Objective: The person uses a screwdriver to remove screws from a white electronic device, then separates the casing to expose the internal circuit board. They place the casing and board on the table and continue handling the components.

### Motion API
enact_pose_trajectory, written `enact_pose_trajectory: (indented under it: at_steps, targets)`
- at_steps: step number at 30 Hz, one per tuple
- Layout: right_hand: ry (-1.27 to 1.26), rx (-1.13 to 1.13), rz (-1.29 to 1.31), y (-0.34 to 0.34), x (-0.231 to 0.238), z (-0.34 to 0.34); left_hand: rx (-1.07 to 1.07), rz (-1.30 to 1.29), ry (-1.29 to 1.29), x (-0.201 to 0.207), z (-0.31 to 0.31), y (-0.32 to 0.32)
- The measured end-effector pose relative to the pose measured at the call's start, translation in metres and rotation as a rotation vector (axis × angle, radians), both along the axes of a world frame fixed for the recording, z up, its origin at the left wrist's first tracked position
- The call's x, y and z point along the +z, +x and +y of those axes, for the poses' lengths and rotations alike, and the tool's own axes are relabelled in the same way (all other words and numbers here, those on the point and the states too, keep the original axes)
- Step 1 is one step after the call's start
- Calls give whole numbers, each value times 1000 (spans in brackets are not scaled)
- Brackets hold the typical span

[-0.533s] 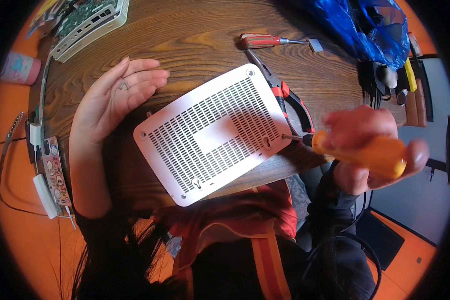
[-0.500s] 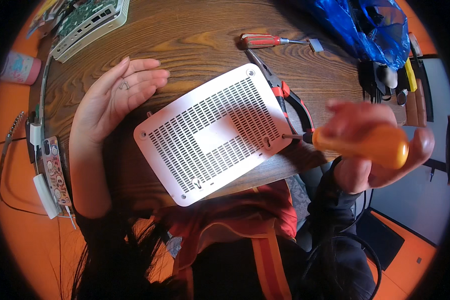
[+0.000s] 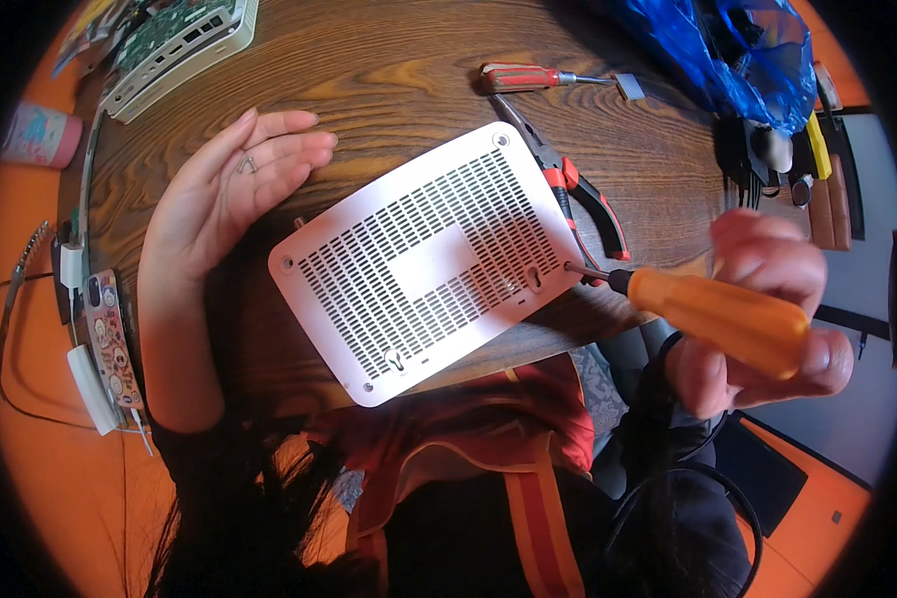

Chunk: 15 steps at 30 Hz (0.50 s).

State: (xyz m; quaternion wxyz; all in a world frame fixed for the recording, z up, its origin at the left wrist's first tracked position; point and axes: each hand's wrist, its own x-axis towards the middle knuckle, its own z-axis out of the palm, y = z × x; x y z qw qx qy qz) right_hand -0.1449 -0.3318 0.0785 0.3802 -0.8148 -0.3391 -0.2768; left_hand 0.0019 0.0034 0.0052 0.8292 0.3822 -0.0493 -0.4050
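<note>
A white router-like casing (image 3: 439,261) with a slotted vent panel lies tilted on the wooden table. In its right corner hole sits the tip of an orange-handled screwdriver (image 3: 723,311). My right hand (image 3: 767,274) curls loosely about the handle, its fingers partly hidden behind it. To the left of the casing my left hand (image 3: 234,189) is open, palm turned up, a ring on one finger and no object held. Beyond the casing's right edge lie red-and-black pliers (image 3: 583,194), partly beside it. Farther back rests a red-handled screwdriver (image 3: 523,77).
A small grey finned piece (image 3: 630,87) lies by the red screwdriver's tip. An opened white device with a green circuit board (image 3: 179,45) stands back left. A blue plastic bag (image 3: 738,60) is at back right. A patterned phone (image 3: 115,339) lies at the left edge.
My right hand has turned and its fingers have shifted around the orange handle, which now slants more downward to the right. The casing has moved very slightly. My left hand stays in place.
</note>
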Motion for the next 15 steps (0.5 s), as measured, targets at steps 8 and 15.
enact_pose_trajectory:
  at_steps: [8, 15]
  targets:
    - [8, -91, -24, -7, 9, -2, -12, 39, -33, -3, 0, 1]
    - [-25, -214, -132, 5, 14, -9, -53, -1, -92, -7, 1, 3]
